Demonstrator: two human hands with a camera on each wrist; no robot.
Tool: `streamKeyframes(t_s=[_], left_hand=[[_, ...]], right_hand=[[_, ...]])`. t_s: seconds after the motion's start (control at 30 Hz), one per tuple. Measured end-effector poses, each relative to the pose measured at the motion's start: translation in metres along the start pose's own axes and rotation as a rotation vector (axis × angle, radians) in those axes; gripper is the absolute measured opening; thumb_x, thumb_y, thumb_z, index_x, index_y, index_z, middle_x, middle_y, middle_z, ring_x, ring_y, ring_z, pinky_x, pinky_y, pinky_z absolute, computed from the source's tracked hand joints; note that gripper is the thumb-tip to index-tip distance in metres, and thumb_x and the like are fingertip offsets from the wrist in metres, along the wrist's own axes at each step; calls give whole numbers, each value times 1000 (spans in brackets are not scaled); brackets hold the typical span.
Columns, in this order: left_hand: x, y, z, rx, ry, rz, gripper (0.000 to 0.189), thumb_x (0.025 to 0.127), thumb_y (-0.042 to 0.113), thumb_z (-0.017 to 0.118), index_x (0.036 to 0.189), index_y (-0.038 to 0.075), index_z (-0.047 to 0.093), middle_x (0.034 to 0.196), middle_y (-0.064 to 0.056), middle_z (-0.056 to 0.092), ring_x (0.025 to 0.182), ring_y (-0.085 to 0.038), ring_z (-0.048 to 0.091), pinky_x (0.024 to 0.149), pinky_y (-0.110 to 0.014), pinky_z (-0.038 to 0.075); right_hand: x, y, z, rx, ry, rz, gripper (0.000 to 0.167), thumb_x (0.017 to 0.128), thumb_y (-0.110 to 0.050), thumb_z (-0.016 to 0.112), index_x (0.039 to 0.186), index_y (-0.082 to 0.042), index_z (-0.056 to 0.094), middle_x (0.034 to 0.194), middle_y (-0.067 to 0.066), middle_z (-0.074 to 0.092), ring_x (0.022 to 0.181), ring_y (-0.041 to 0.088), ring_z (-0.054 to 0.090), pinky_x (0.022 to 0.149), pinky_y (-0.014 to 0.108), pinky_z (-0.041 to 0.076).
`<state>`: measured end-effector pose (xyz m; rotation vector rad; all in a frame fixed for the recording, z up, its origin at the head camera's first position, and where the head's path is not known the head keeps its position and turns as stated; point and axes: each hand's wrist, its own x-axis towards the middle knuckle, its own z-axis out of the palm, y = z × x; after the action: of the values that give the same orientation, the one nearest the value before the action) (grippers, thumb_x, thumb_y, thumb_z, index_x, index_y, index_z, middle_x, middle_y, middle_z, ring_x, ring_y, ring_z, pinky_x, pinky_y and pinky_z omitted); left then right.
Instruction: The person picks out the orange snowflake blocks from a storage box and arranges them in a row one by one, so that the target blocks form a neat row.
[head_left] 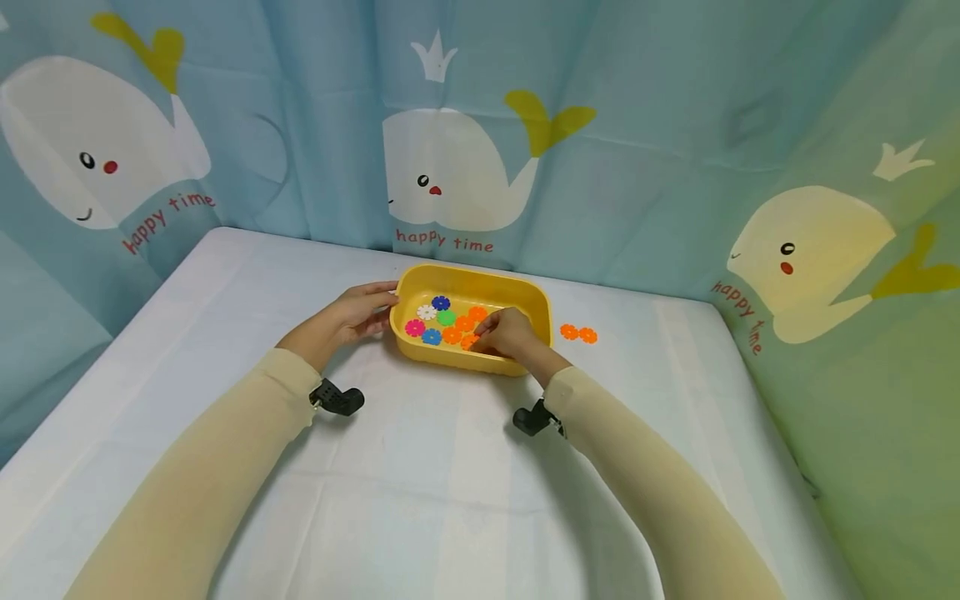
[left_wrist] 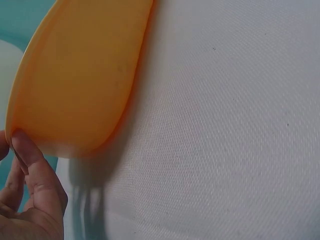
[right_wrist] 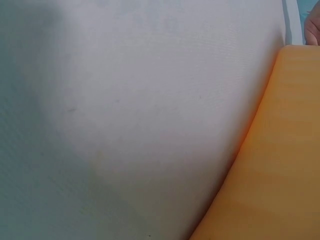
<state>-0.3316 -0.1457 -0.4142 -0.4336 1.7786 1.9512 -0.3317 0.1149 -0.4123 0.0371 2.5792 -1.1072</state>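
A yellow plastic basin (head_left: 457, 360) holds several notched snowflake discs, among them a pink disc (head_left: 415, 328), a white disc (head_left: 427, 312), a green disc (head_left: 446, 317), two blue ones and several orange ones. My left hand (head_left: 362, 312) grips the basin's left end. In the left wrist view, the thumb (left_wrist: 27, 147) presses the outer wall and a fingertip shows across the rim. Inside the basin, my right hand (head_left: 510, 331) pinches an orange snowflake disc (head_left: 469, 342), partly hidden by the fingers. In the right wrist view, only the basin's outer wall (right_wrist: 270, 165) shows, not this hand's fingers.
Two orange discs (head_left: 578, 333), side by side and touching, lie on the white tablecloth (head_left: 450, 483) right of the basin. A blue whale-print curtain (head_left: 637, 183) hangs behind the table and along its sides. Black wrist mounts jut inward from both sleeves.
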Motion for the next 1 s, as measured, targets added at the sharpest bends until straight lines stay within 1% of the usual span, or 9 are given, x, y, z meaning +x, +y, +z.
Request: streamKeyframes(t_s=[0.13, 0.27, 0.37, 0.47, 0.6, 0.8, 1.0], left_hand=[[0, 0, 0, -10, 2, -7, 52, 100, 21, 58, 149, 26, 44, 114, -4, 56, 67, -8, 55, 56, -12, 48], [0, 0, -1, -5, 11, -18, 52, 100, 21, 58, 149, 26, 44, 118, -4, 56, 68, -8, 55, 57, -12, 49], [0, 1, -1, 3, 12, -14, 52, 100, 22, 58, 149, 26, 44, 118, -4, 56, 69, -8, 56, 56, -12, 49], [1, 1, 0, 2, 16, -10, 51, 100, 22, 59, 149, 26, 45, 117, -4, 56, 70, -8, 55, 56, -12, 49], [2, 3, 1, -1, 26, -2, 50, 99, 22, 59, 148, 26, 46, 115, -3, 55, 71, -8, 54, 55, -12, 48], [2, 3, 1, -5, 30, 1, 50, 100, 22, 59, 148, 26, 46, 114, -2, 55, 72, -8, 55, 57, -13, 50], [2, 1, 2, -4, 27, -6, 50, 100, 22, 59, 148, 26, 46, 114, -3, 55, 70, -8, 54, 55, -13, 48]], right_hand=[[-1, -2, -1, 11, -5, 17, 20, 78, -7, 83, 91, -3, 68, 87, 7, 61, 68, 16, 50, 56, 16, 43], [-1, -3, 0, -8, -14, -4, 20, 79, -7, 82, 90, -3, 66, 85, 6, 60, 71, 16, 50, 58, 17, 43], [0, -2, 0, -20, -9, -29, 21, 79, -8, 82, 89, -3, 65, 83, 5, 59, 72, 16, 49, 57, 17, 42], [1, -1, -1, -8, -5, -37, 22, 80, -9, 82, 90, -3, 64, 82, 5, 58, 70, 16, 49, 56, 17, 41], [1, -2, -3, 10, -2, -38, 23, 80, -9, 82, 93, -2, 64, 83, 5, 57, 68, 15, 50, 56, 16, 43], [-1, -3, -4, 56, -14, -20, 23, 81, -7, 81, 95, -1, 64, 83, 6, 58, 64, 13, 52, 57, 15, 48], [1, 0, -3, 90, -20, -3, 22, 81, -6, 80, 96, 0, 65, 84, 6, 58, 62, 12, 54, 57, 14, 49]])
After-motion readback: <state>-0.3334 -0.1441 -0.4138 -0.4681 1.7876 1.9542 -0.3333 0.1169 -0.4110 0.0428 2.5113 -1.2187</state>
